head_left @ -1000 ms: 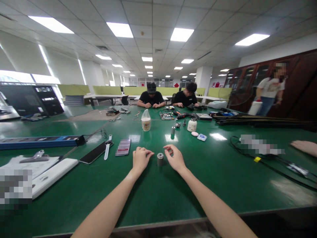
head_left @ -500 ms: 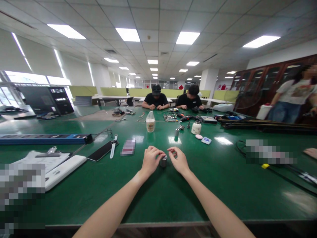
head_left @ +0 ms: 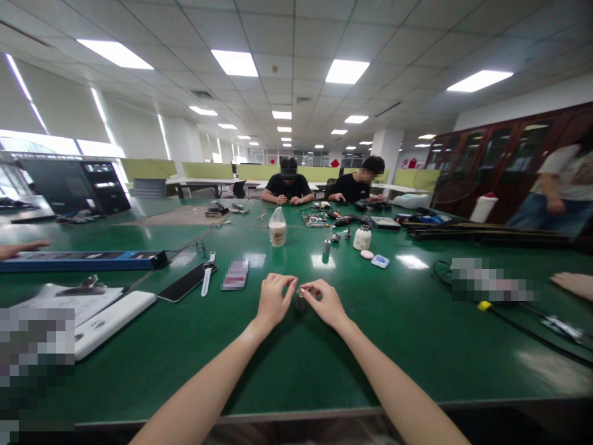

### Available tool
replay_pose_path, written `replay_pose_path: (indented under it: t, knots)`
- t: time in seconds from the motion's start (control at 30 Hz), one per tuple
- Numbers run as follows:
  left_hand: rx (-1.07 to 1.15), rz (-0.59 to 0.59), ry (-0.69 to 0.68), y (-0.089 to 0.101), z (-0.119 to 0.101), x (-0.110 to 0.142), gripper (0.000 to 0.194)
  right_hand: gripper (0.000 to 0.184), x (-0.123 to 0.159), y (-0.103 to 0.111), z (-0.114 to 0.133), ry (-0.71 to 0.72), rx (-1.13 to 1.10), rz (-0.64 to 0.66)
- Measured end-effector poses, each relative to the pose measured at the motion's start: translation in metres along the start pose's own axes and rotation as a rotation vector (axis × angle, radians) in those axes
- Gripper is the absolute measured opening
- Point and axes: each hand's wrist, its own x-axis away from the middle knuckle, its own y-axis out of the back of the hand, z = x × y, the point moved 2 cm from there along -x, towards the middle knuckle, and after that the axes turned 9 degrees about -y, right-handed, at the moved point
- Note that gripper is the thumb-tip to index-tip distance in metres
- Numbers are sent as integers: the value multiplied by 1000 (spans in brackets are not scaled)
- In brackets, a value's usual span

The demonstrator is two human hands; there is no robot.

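A small dark metal cylinder [head_left: 300,303] stands upright on the green table between my hands. My right hand [head_left: 328,304] has its thumb and fingertips at the cylinder's top, partly covering it. On the other side, my left hand [head_left: 274,301] is curved with its fingertips just left of the cylinder's top, a little apart from it. Any small part between the fingers is too small to make out. Farther off stands a second metal cylinder [head_left: 327,247], beside a small black item [head_left: 334,237].
A bagged cup [head_left: 277,228], a cream jar [head_left: 362,237], a pink disc [head_left: 367,254] and a small white-blue box [head_left: 380,261] stand beyond my hands. On the left lie a watch [head_left: 208,275], a phone [head_left: 183,283] and a clipboard [head_left: 88,290]. Cables [head_left: 519,327] lie right. Two people sit opposite.
My left fingertips have come off the cylinder's top toward the left. My right fingertips have moved in onto it. Another person's hand has appeared at the left edge.
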Motion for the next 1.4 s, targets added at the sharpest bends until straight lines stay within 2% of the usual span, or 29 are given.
replay_pose_path:
  t: [0.27, 0.4, 0.5, 0.6, 0.77, 0.93, 1.1, 1.2, 1.4]
  knots:
    - [28, -37, 103, -6, 23, 1, 23, 20, -8, -1, -1, -17, -25, -44]
    - [78, -39, 134, -10, 27, 2, 24, 28, -18, 7, -20, -83, -51, -161]
    - [101, -12, 133, -12, 25, 3, 24, 26, -21, 14, -42, -158, 150, -181]
    - [113, 15, 126, -13, 23, 4, 24, 17, -20, 15, -60, -205, 345, -122]
    - [135, 57, 123, -13, 23, 4, 28, 13, -20, 12, -68, -198, 384, -121]
    - [130, 77, 113, -11, 21, 3, 27, 17, -21, 13, -57, -227, 323, -125]
    - [112, 83, 103, -10, 17, 3, 25, 22, -14, 13, -18, -31, 117, -124]
    - [115, 91, 87, -9, 15, 3, 25, 18, -8, 10, 2, 38, 130, -106]
    - [117, 96, 75, -10, 14, 4, 24, 16, -5, 8, 8, 42, 149, -52]
